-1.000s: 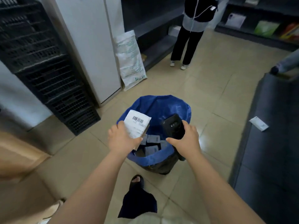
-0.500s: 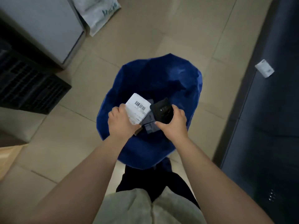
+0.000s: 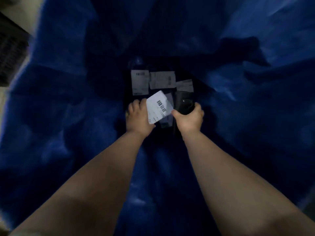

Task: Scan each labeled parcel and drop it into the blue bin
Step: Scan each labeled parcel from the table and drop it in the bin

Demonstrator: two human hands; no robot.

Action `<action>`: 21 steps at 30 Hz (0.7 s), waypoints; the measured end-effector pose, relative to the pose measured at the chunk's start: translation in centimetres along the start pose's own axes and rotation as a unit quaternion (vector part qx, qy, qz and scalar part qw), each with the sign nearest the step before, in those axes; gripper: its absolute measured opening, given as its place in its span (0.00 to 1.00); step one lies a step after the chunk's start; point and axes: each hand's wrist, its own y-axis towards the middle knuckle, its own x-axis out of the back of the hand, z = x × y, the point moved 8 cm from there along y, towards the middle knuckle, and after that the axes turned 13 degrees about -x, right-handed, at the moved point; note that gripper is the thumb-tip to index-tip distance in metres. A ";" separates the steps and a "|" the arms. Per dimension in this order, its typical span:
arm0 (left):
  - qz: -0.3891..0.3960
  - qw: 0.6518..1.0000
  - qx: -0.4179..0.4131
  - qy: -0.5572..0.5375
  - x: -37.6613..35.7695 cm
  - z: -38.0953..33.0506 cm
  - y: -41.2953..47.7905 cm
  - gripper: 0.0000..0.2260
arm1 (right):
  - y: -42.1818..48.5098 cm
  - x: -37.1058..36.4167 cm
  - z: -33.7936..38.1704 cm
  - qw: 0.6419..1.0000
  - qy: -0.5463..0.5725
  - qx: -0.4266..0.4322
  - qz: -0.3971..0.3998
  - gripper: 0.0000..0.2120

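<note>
Your left hand pinching white barcode-labelled flat parcel, your right hand curled round black handheld scanner, both inside blue plastic-lined bin, labelled parcels at bottom.

My one camera rides on my head and looks steeply down, almost straight into the blue bin. It is close enough that the blue liner fills the picture on every side of my grips. My forearms run in from the bottom edge toward the middle. There sit my left grip, holding a labelled parcel, and beside it my right grip, round a black scanner. Just beyond them lies the dim bin bottom. Far left of my left grip, a sliver of pale floor and a black crate show, blurred.
</note>
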 end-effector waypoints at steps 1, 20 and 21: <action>0.005 1.000 -0.011 0.008 -1.5 0.4 1.9 0.46 | 2.1 -1.0 -0.2 1.000 -0.007 0.007 -0.006 0.38; 0.039 0.978 -0.175 0.110 -12.0 2.5 13.0 0.47 | 16.2 -8.8 -2.0 0.980 -0.157 0.121 -0.035 0.41; 0.033 0.975 -0.184 0.122 -10.7 1.9 12.5 0.45 | 15.0 -8.5 -1.3 0.980 -0.156 0.120 -0.034 0.41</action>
